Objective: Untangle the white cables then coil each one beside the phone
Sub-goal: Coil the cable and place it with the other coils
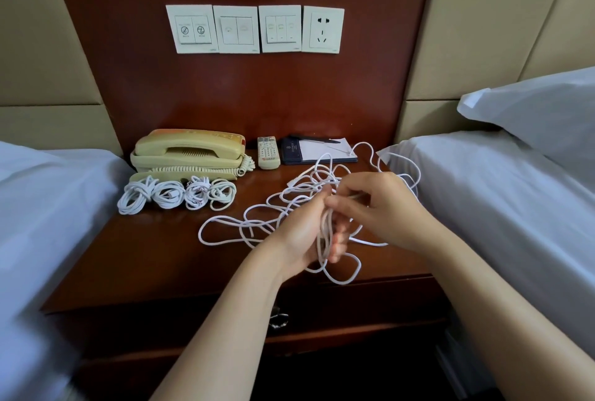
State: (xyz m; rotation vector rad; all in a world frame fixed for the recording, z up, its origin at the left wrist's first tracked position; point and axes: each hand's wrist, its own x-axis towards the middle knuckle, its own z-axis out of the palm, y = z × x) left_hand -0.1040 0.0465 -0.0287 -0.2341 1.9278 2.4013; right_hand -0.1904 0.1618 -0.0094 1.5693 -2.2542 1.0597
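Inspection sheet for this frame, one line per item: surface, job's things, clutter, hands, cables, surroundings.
Surface: dark wooden nightstand.
Job's things: four coiled cables in front of the phone; loose white cables tangled centre-right.
Clutter: remote, notepad with pen.
Hands: left hand holds gathered loops; right hand pinches a strand.
Cables: curly handset cord beside the phone; one loose strand reaches onto the notepad.
Surroundings: wall switches, socket, left bed, right bed, pillow.
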